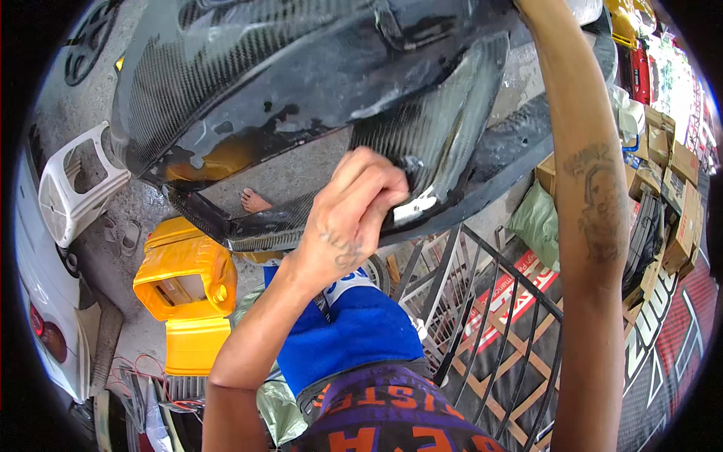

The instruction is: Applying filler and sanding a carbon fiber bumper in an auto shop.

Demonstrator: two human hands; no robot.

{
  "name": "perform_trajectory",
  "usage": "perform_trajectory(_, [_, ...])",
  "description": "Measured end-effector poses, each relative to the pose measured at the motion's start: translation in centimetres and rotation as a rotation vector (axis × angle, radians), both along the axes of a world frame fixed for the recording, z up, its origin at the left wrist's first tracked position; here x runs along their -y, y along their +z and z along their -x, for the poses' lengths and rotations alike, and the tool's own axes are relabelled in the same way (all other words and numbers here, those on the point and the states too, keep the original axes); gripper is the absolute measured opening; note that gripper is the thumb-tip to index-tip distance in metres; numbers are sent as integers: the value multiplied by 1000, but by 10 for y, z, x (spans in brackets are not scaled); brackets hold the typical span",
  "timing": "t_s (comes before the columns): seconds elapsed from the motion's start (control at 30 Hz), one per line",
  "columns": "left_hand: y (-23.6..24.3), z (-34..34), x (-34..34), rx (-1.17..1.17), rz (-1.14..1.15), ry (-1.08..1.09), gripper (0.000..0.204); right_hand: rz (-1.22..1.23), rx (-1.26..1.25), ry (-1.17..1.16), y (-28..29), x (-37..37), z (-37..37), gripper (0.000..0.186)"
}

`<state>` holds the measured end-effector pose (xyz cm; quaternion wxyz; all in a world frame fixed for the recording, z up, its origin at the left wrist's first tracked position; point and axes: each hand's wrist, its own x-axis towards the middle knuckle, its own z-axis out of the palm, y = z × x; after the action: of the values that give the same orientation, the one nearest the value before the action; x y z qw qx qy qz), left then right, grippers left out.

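Observation:
A wet, dark carbon-fibre car body part (301, 98), which looks like a bumper, fills the upper middle, with woven patches and a large opening. My left hand (354, 200) is closed at the right end of that opening, its knuckles up and its fingers curled against the woven surface. Whatever it may hold is hidden under the fingers. A shiny wet patch (414, 207) lies just right of the fingertips. My right arm (587, 188) reaches up past the part's right side; its hand lies beyond the top edge of the view.
A cut-open yellow jerrycan (184, 264) stands left of my body, near a white plastic stool (83, 184) and a white car (56, 301). Black metal railing (504, 279) and stacked cardboard boxes (681, 203) are on the right. A bare foot (254, 200) shows through the opening.

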<state>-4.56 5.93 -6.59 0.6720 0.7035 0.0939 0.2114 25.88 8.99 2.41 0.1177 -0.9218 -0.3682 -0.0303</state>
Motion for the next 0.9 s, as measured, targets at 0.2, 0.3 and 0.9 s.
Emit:
perform_trajectory(0.2, [2,-3,-9,37,-18,-21,15,-12,-95,-2,13,-4,20,56])
perform_trajectory(0.3, [-3,-6,-6,39,-4,-63,16,-44,15,50,-1,2,-1,55])
perform_trajectory(0.9, [1,-6,-10,31,112,-34,11,0,-88,-17,8,-6,19,55])
